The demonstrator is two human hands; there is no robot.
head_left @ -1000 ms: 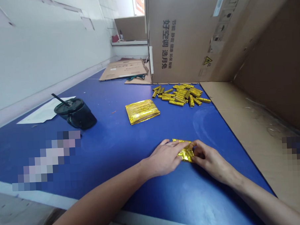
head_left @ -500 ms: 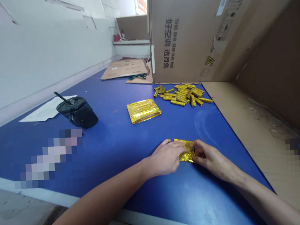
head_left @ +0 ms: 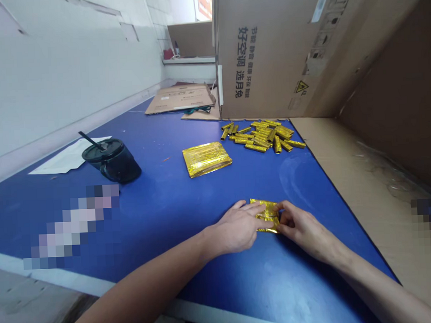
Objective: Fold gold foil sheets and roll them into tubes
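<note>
A small sheet of gold foil paper (head_left: pixel 268 207) lies on the blue table, with a crease or fold line running across its middle. My left hand (head_left: pixel 236 229) presses on it from the left, its fingers spread over the upper and lower halves. At the right edge of the sheet, my right hand (head_left: pixel 300 227) pinches the foil between thumb and fingers. Farther off lies a flat stack of gold foil sheets (head_left: pixel 207 159). Behind it to the right is a loose pile of small rolled gold foil tubes (head_left: pixel 260 136).
A dark lidded mug (head_left: pixel 117 161) with a handle stands at left beside a white paper (head_left: pixel 58 158). A large cardboard box (head_left: pixel 268 54) walls off the back right. Flattened cardboard (head_left: pixel 180 97) lies at the back. A blurred patch (head_left: pixel 71 227) covers something at left.
The fingers of my left hand have spread apart, one now lying across the lower half of the foil. My right hand stays at the same edge.
</note>
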